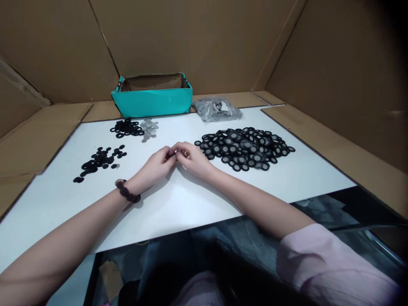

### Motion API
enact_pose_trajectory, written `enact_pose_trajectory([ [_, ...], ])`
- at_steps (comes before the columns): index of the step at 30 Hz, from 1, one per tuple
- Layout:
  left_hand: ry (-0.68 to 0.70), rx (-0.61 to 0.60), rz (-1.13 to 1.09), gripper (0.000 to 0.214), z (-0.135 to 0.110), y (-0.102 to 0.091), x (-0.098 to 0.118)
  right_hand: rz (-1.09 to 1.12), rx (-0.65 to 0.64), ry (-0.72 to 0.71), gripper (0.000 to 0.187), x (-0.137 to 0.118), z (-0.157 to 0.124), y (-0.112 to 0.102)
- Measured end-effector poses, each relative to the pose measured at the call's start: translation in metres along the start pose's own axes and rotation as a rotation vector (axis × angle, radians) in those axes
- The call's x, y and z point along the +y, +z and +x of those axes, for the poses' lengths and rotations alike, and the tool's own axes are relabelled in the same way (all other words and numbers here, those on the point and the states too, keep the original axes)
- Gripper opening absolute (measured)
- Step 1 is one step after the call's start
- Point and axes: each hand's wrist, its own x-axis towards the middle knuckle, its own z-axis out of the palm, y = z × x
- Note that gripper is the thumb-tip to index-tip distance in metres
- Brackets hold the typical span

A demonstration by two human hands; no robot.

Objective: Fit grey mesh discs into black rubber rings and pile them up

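Pink sleeve [328,259] nearest; left hand [162,161], right hand [193,159] together pinching small dark piece [175,154]; ringed-disc pile [245,148] beside right.

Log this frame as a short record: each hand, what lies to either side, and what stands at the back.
Left hand: fingers closed on a small dark piece, mostly hidden
Right hand: fingers closed at the same piece
To the right: pile of black rings with gray centers
To the left: black discs, black rings, translucent discs
Back: open turquoise box, clear plastic bag
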Motion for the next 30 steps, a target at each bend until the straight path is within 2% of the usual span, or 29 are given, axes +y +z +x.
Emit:
enact_pose_trajectory([
  [3, 0.15, 0.232, 0.155, 0.011, 0.0, -0.002, 0.0, -0.187, 0.183, -0.07, 0.022, 0.001, 0.006, -0.019],
  [5, 0.189, 0.376, 0.254, 0.009, 0.002, -0.006, -0.003, -0.3, 0.35, -0.036, 0.023, 0.006, 0.01, -0.044],
  [6, 0.179, 0.398, 0.282, 0.012, 0.003, -0.008, -0.005, -0.346, 0.421, -0.001, 0.023, 0.01, 0.011, -0.058],
  [8, 0.141, 0.359, 0.306, 0.021, 0.006, -0.012, -0.011, -0.412, 0.479, 0.093, 0.022, 0.019, 0.01, -0.09],
  [11, 0.106, 0.254, 0.345, 0.029, 0.01, -0.015, -0.017, -0.461, 0.495, 0.295, 0.015, 0.031, 0.002, -0.131],
  [15, 0.134, 0.183, 0.443, 0.028, 0.01, -0.013, -0.019, -0.531, 0.458, 0.511, 0.005, 0.044, -0.014, -0.161],
  [20, 0.219, 0.025, 0.773, 0.018, 0.005, -0.01, -0.011, -0.656, 0.424, 0.661, 0.001, 0.048, -0.02, -0.165],
  [22, 0.231, -0.025, 0.918, 0.021, 0.001, -0.01, -0.006, -0.715, 0.4, 0.74, 0.004, 0.045, -0.019, -0.162],
  [24, 0.219, -0.037, 1.028, 0.027, -0.002, -0.01, -0.001, -0.748, 0.432, 0.754, 0.006, 0.039, -0.017, -0.16],
  [26, 0.214, -0.013, 1.095, 0.03, -0.004, -0.01, 0.005, -0.758, 0.564, 0.665, 0.007, 0.034, -0.014, -0.155],
  [28, 0.248, 0.011, 1.121, 0.03, -0.006, -0.008, 0.01, -0.748, 0.71, 0.486, 0.012, 0.03, -0.01, -0.146],
  [30, 0.296, -0.004, 1.11, 0.029, -0.008, -0.006, 0.013, -0.719, 0.736, 0.295, 0.017, 0.026, -0.003, -0.129],
])
